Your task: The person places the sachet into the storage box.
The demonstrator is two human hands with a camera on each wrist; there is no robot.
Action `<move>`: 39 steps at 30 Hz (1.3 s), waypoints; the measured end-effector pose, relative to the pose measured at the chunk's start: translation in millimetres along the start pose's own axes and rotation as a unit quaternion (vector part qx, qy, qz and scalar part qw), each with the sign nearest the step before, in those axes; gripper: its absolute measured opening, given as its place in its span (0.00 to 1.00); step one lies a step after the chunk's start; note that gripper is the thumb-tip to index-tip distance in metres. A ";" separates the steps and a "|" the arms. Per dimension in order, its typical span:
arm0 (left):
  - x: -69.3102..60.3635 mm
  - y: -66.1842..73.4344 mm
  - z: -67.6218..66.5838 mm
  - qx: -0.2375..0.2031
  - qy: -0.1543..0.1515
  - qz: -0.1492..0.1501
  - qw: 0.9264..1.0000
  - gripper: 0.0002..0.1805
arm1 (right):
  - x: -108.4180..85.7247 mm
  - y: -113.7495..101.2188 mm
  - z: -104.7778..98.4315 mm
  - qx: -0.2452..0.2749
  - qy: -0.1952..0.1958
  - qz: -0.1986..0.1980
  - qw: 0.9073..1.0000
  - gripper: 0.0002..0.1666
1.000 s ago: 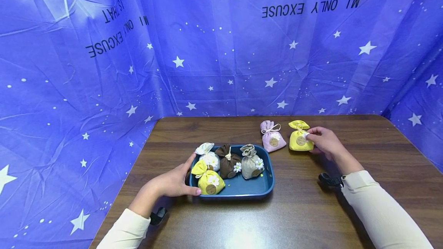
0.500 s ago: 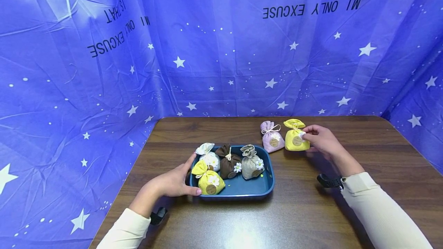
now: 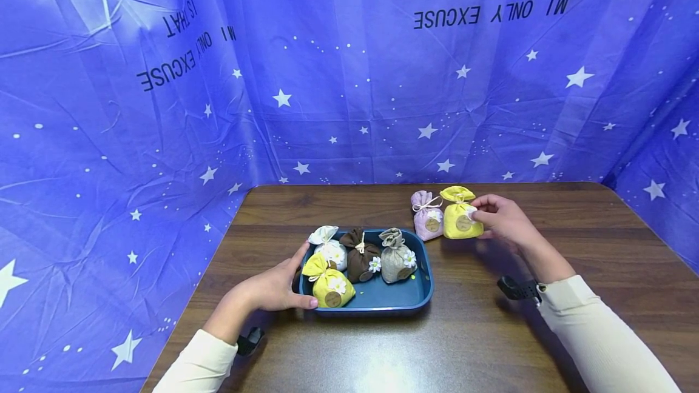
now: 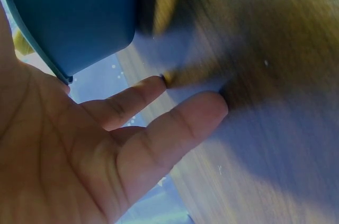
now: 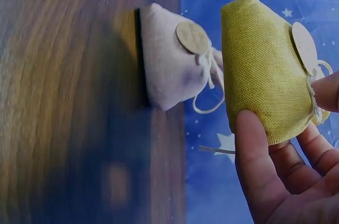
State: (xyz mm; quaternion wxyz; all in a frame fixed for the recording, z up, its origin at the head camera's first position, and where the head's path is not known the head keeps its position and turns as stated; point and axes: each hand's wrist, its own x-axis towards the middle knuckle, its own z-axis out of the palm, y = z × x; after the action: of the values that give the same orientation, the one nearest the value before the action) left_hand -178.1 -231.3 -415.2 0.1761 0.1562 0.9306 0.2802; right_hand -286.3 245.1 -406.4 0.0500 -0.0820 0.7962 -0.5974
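My right hand (image 3: 505, 220) pinches a small yellow drawstring sachet (image 3: 457, 223) by its right side, thumb near its white flower. In the right wrist view the yellow sachet (image 5: 267, 70) shows a round tan tag. Just left of it stands a pale pink sachet (image 3: 427, 223) tied with a cord. My left hand (image 3: 275, 284) rests against the left end of a dark blue tray (image 3: 382, 299), thumb at the front corner. In the left wrist view, two of that hand's fingers (image 4: 183, 128) extend fairly straight beside the tray wall (image 4: 74, 17).
Inside the tray sit a white sachet (image 3: 330, 252), a brown sachet (image 3: 360, 262), a grey sachet (image 3: 395, 262) and another yellow sachet (image 3: 332, 290). All stands on a brown wooden table (image 3: 306, 205). Behind it hangs a blue star-printed cloth (image 3: 371, 90).
My right hand has moved left with the yellow sachet, which now stands close beside the pink one and partly covers its right edge. The left hand and tray have stayed put.
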 end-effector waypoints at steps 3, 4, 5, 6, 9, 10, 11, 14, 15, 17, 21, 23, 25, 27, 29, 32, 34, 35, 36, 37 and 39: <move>0.5 0.0 0.2 0.001 0.000 0.002 1.000 0.67 | -3.6 -4.5 3.3 -0.005 -0.003 -0.007 1.000 0.17; 0.7 -0.2 0.3 0.002 0.000 0.002 1.000 0.67 | -4.8 -6.0 4.6 -0.009 -0.004 -0.010 1.000 0.18; 1.0 -0.2 0.4 0.003 0.000 0.003 1.000 0.67 | -6.1 -7.5 6.0 -0.016 -0.005 -0.013 1.000 0.18; 1.2 -0.2 0.5 0.002 0.000 0.003 1.000 0.67 | -7.4 -9.0 7.5 -0.021 -0.007 -0.016 1.000 0.19; 1.5 -0.7 0.8 0.002 -0.001 0.001 1.000 0.67 | -10.7 -13.1 12.1 -0.039 -0.009 -0.024 0.999 0.19; 1.5 -0.8 0.7 0.001 -0.001 0.001 1.000 0.67 | -12.1 -14.9 13.4 -0.043 -0.011 -0.027 0.999 0.19; 1.4 -0.8 0.6 0.000 -0.001 0.001 1.000 0.67 | -13.4 -16.6 14.7 -0.046 -0.014 -0.029 0.998 0.19; 1.0 -0.9 0.5 0.001 -0.001 0.003 1.000 0.67 | -17.4 -21.7 18.2 -0.062 -0.018 -0.036 0.997 0.18; 0.9 -0.9 0.5 0.002 0.000 0.003 1.000 0.67 | -18.9 -23.4 19.2 -0.066 -0.021 -0.038 0.997 0.17; 0.9 -0.9 0.5 0.003 0.001 0.005 1.000 0.67 | -21.3 -27.0 22.0 -0.072 -0.027 -0.044 0.996 0.17; 0.8 -1.4 0.7 0.005 0.002 0.001 1.000 0.67 | -25.8 -34.0 29.4 -0.070 -0.038 -0.056 0.995 0.16; 0.7 -1.5 0.8 0.006 0.001 -0.002 1.000 0.67 | -27.9 -37.3 33.2 -0.067 -0.044 -0.060 0.995 0.15; 0.7 -1.6 1.1 0.007 -0.001 -0.007 1.000 0.67 | -30.3 -40.7 36.7 -0.067 -0.049 -0.065 0.994 0.15; 0.5 -1.9 1.5 0.005 -0.001 -0.007 1.000 0.67 | -32.3 -43.4 40.0 -0.065 -0.054 -0.068 0.994 0.15; 0.4 -1.8 1.8 0.005 -0.002 -0.008 1.000 0.68 | -34.5 -46.0 44.0 -0.061 -0.059 -0.071 0.994 0.15; 0.4 -2.5 1.9 0.002 0.001 -0.002 1.000 0.68 | -37.2 -48.6 50.8 -0.052 -0.067 -0.074 0.994 0.14; 0.6 -2.6 1.8 0.005 0.002 0.000 1.000 0.68 | -38.4 -49.4 55.4 -0.045 -0.074 -0.081 0.993 0.14; 0.7 -2.8 1.8 0.006 0.002 0.002 1.000 0.67 | -39.0 -49.8 57.6 -0.042 -0.078 -0.084 0.992 0.14; 0.9 -3.1 1.9 0.006 0.003 0.003 1.000 0.67 | -39.5 -50.1 60.0 -0.039 -0.082 -0.087 0.992 0.13; 1.1 -3.3 1.8 0.007 0.004 0.005 1.000 0.67 | -39.9 -50.2 62.1 -0.036 -0.084 -0.089 0.992 0.13; 1.3 -3.1 1.8 0.009 0.004 0.005 1.000 0.67 | -40.3 -50.6 66.3 -0.031 -0.088 -0.092 0.991 0.13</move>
State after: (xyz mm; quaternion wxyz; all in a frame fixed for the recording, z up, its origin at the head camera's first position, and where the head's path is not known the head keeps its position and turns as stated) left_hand -179.2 -232.4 -418.7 0.1698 0.1610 0.9331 0.2732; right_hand -231.4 176.4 -377.2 0.0623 -0.2090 0.7959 -0.5648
